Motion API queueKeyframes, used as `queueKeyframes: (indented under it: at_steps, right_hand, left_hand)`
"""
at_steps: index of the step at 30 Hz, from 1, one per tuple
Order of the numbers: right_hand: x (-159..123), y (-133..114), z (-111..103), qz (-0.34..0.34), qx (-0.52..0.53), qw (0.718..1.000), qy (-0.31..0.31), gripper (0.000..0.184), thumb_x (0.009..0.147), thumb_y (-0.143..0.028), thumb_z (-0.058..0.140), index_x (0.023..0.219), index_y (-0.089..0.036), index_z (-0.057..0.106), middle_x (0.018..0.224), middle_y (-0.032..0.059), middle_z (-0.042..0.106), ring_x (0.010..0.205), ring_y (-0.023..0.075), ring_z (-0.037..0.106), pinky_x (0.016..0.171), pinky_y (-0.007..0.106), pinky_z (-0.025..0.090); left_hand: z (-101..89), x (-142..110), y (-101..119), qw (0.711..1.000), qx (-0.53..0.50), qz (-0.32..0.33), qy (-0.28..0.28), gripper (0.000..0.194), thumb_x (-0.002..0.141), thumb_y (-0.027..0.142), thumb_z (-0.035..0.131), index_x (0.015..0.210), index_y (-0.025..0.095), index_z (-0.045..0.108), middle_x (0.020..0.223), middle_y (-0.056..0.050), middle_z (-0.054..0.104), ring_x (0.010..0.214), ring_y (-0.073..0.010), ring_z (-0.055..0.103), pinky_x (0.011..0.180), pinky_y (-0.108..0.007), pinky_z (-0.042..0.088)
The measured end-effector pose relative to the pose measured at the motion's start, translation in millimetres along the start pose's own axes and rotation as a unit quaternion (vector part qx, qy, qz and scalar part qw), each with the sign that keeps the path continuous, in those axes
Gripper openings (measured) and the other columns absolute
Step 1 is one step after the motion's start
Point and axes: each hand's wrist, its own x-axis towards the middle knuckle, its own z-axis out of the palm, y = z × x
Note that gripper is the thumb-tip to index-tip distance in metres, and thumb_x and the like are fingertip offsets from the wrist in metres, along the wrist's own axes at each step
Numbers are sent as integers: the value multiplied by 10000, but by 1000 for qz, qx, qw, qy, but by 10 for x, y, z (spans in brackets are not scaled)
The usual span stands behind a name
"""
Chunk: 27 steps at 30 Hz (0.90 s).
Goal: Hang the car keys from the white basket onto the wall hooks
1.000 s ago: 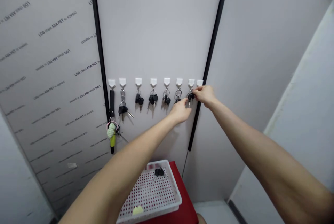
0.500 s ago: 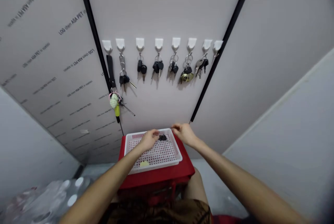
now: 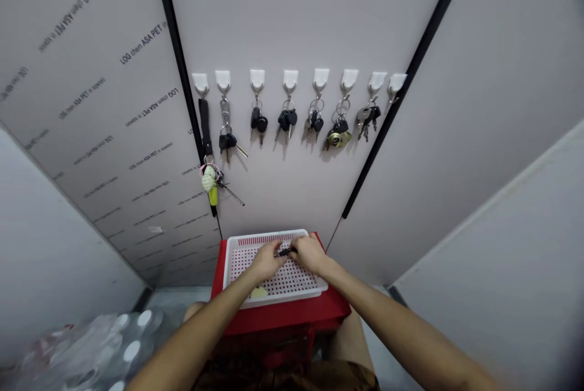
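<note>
A small bunch of black-headed keys (image 3: 286,252) is between my hands, over the far part of a white perforated plastic basket (image 3: 237,304). My left hand (image 3: 268,261) pinches the keys from the left, fingers curled. From the other side my right hand (image 3: 309,253) has its fingertips closed on the right end of the same bunch. The exact grip is partly hidden behind my fingers. Near the basket's front edge lies a pale yellow piece (image 3: 259,292), too small to name.
A red cloth-covered stand (image 3: 292,316) bears the basket. White wall hooks (image 3: 291,79) run in a row above, with key bunches (image 3: 287,117) hanging from them. A long black strap (image 3: 205,126) with keys hangs leftmost. Capped plastic bottles (image 3: 132,351) stand at lower left.
My right hand has moved left from beyond the basket's right rim to the keys. The keys have gone from lying in the basket to being held between both hands. The view has shifted slightly.
</note>
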Motion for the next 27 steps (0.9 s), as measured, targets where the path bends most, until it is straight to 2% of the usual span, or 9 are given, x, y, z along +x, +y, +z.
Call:
queueKeyframes:
  at_steps: [3, 5, 8, 12, 14, 15, 18, 21, 27]
  right_hand:
    - [-25, -22, -96, 28, 54, 997, 49, 186, 655, -258, 399, 705, -175, 559, 715, 47, 603, 713, 156, 515, 673, 286, 279]
    - [-32, -28, -164, 44, 106, 991, 73, 171, 635, -234, 406, 684, -172, 557, 678, 37, 600, 650, 137, 514, 624, 258, 298]
    - [-23, 10, -235, 53, 223, 970, 86, 172, 609, -196, 399, 662, -154, 557, 630, 27, 588, 567, 112, 495, 537, 215, 318]
    - [-6, 149, -312, 25, 444, 892, 85, 242, 618, -148, 333, 713, -126, 554, 636, 14, 573, 564, 91, 487, 544, 199, 360]
    - [-23, 218, -386, -3, 514, 855, 73, 267, 606, -117, 315, 733, -115, 550, 640, 10, 564, 582, 87, 487, 574, 203, 372]
    - [-41, 245, -433, -18, 526, 847, 68, 268, 599, -109, 318, 737, -115, 549, 638, 7, 558, 587, 85, 485, 584, 204, 373]
    - [-121, 287, -588, -40, 484, 871, 71, 221, 586, -112, 363, 703, -126, 550, 589, -13, 532, 545, 76, 458, 558, 196, 359]
    - [-195, 317, -713, -26, 407, 907, 103, 148, 596, -141, 389, 612, -133, 536, 516, -29, 487, 482, 66, 407, 495, 185, 325]
    - [-279, 559, -1072, -22, 373, 918, 131, 174, 647, -246, 379, 600, -134, 503, 506, -23, 493, 476, 70, 413, 481, 184, 319]
  left_hand:
    - [75, 22, 81, 995, -71, 62, -15, 501, 530, 171, 538, 1011, 116, 405, 977, -70, 517, 849, -150, 480, 753, -256, 366]
    - [110, 43, 172, 990, -107, 91, -12, 453, 541, 129, 505, 985, 113, 416, 945, -63, 527, 812, -141, 486, 732, -250, 373]
    - [97, 82, 333, 987, -129, 89, 23, 396, 570, 54, 403, 961, 106, 425, 940, -71, 521, 841, -137, 468, 767, -256, 348]
    - [-18, 147, 531, 988, -141, 50, 38, 526, 564, 39, 373, 1084, 98, 319, 1023, -95, 466, 918, -151, 425, 802, -271, 311]
    - [-77, 178, 618, 987, -154, 32, 22, 589, 551, 33, 373, 1126, 105, 265, 960, -85, 492, 820, -137, 464, 728, -256, 348]
    - [-101, 191, 659, 986, -167, 25, 8, 617, 545, 28, 369, 1141, 116, 238, 898, -69, 512, 729, -118, 482, 666, -241, 365]
    - [-143, 207, 772, 977, -207, 1, -49, 700, 521, 9, 371, 1171, 142, 146, 698, -4, 512, 474, -51, 417, 479, -188, 332]
    - [-156, 204, 878, 965, -244, 2, -100, 719, 511, 9, 392, 1165, 138, 122, 582, 43, 452, 407, -28, 353, 411, -164, 269]
    - [-231, 268, 1268, 940, -299, 83, -142, 249, 634, 146, 392, 883, 130, 389, 534, 55, 397, 399, -19, 356, 415, -162, 267]
